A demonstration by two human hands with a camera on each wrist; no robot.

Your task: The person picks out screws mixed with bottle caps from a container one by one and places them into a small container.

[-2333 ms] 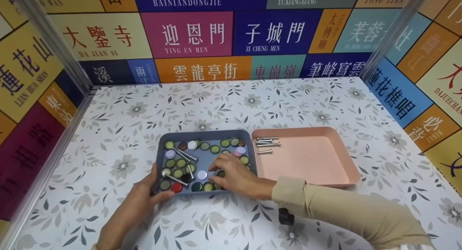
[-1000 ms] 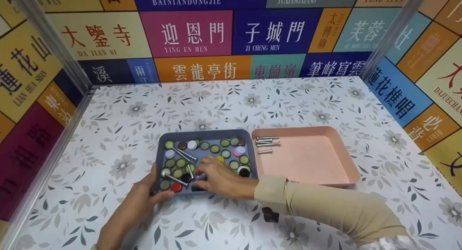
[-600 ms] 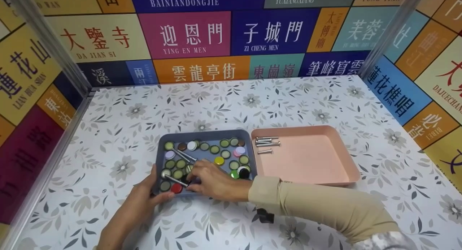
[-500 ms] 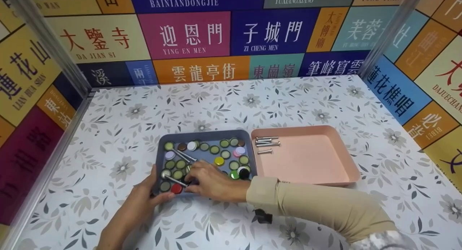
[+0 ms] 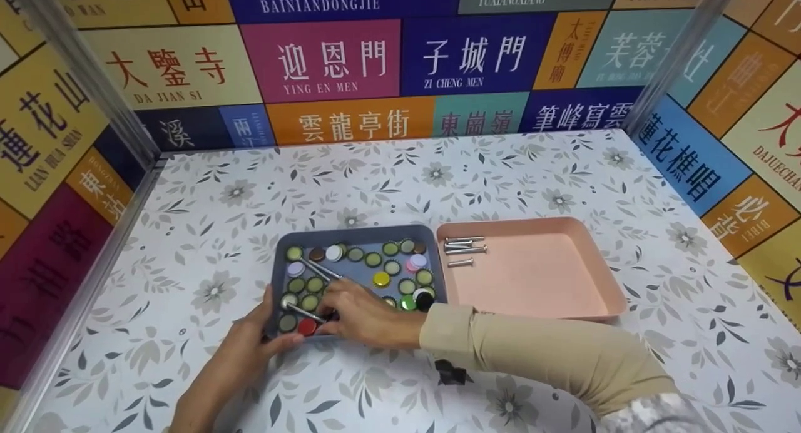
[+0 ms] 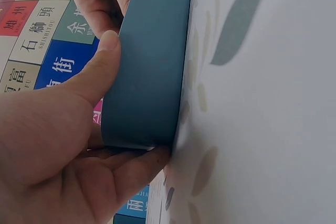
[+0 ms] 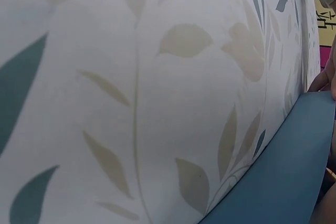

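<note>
In the head view a blue-grey tray (image 5: 357, 233) holds several bottle caps (image 5: 381, 278) and a few silver bolts (image 5: 303, 312). My left hand (image 5: 250, 333) holds the tray's near left corner, thumb at the front rim and fingers along the side. The left wrist view shows the thumb (image 6: 97, 69) on the rim and fingers against the outer wall. My right hand (image 5: 363, 314) is inside the tray at its near side, fingers bent downward beside a bolt and a red cap (image 5: 306, 326). Its fingertips and anything between them are hidden.
A pink tray (image 5: 538, 276) stands against the blue-grey tray's right side, with several silver bolts (image 5: 463, 248) at its left end. Both rest on a floral-patterned table (image 5: 206, 233). Lettered panels (image 5: 325, 57) stand at the back and sides.
My right hand has moved left across the tray, uncovering yellow, green and black caps on the right. A short bolt and a lilac cap are now hidden under it. My left hand stays put.
</note>
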